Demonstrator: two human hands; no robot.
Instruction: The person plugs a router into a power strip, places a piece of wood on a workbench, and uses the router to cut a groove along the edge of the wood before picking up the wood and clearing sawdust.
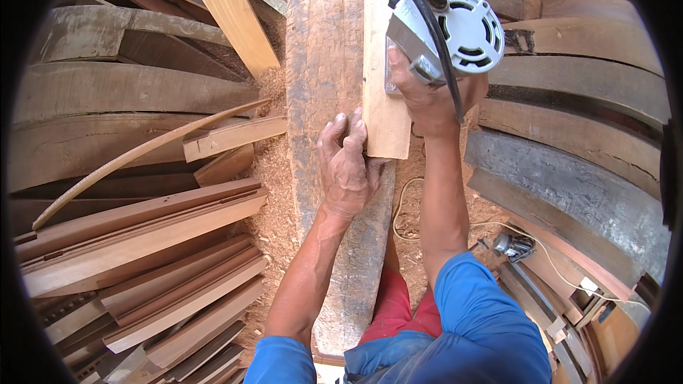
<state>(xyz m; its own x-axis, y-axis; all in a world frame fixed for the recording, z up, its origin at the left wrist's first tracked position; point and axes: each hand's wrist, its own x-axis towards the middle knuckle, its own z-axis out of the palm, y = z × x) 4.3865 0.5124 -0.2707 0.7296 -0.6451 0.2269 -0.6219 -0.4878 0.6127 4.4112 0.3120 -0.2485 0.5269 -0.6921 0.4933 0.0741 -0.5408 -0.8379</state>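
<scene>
A pale wooden board (384, 131) lies lengthwise on a long weathered plank (324, 43). My left hand (347, 167) grips the board at its near end and left edge, fingers curled against it. My right hand (434, 99) is closed on a grey handheld power tool (469, 25), which sits over the board's right side, with a clear base plate against the wood. A thick black cord (445, 64) loops over the tool and hangs down across my right hand. The tool's cutting part is hidden.
Lumber stacks (142, 270) fill the left, with a thin curved strip (135, 156) and a leaning board (228, 7). More thick planks (576, 149) line the right. A second tool (514, 245) with a thin cord lies low at the right. Shavings cover the floor (413, 270).
</scene>
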